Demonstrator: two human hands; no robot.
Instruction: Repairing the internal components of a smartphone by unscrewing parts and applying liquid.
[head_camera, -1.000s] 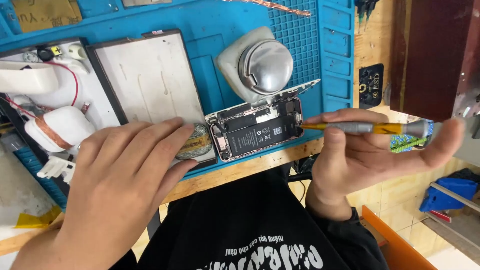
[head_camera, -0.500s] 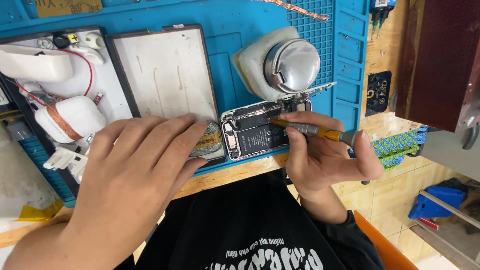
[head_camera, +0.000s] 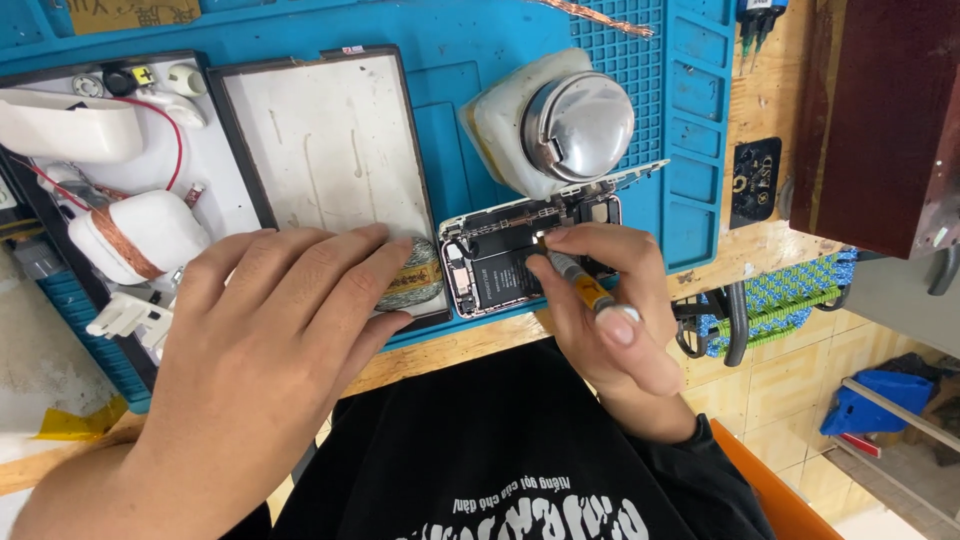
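An opened phone (head_camera: 495, 262) with its insides showing lies on the blue work mat (head_camera: 440, 120) near the wooden bench edge. My right hand (head_camera: 610, 330) grips a thin yellow-handled screwdriver (head_camera: 580, 283), its tip down inside the phone's upper part. My left hand (head_camera: 265, 340) lies flat with fingers together, its fingertips on a roll of solder wire (head_camera: 415, 275) just left of the phone, holding nothing.
A white plastic bottle with a metal dome lid (head_camera: 555, 125) stands right behind the phone. A flat white panel in a black frame (head_camera: 320, 150) and a tray of white parts with red wires (head_camera: 110, 170) lie to the left. A dark wooden box (head_camera: 880, 110) stands at right.
My right hand has swung in from the right and turned the screwdriver upright over the phone. My left hand stayed on the solder roll. The view has shifted slightly.
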